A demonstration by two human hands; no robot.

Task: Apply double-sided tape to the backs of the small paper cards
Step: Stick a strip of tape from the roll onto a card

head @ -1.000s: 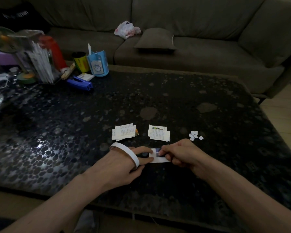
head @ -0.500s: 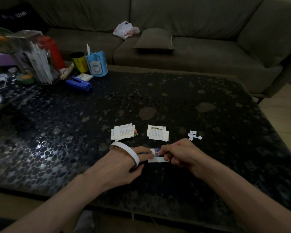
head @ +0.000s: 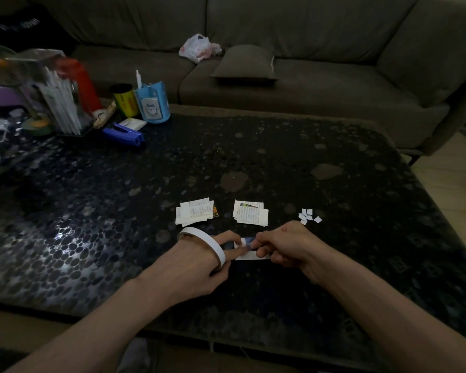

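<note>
A small paper card (head: 253, 255) lies on the dark table near its front edge. My left hand (head: 197, 267) wears a white roll of double-sided tape (head: 211, 244) looped round its fingers, and its straight index finger presses the card's left end. My right hand (head: 285, 244) has curled fingers, and its thumb and fingertips pinch the card's upper part, where a bluish patch shows. Behind my hands lie two stacks of small cards, a left stack (head: 195, 214) and a right stack (head: 250, 216).
Several tiny white paper scraps (head: 308, 216) lie right of the stacks. At the back left stand a blue stapler (head: 124, 134), a blue cup (head: 152, 106), a yellow can (head: 124, 99) and a holder of straws (head: 59, 103). A sofa (head: 280, 84) runs behind the table.
My right fingertips have crept a little left over the card. My left index finger stays pressed on it, and the stacks have not moved.
</note>
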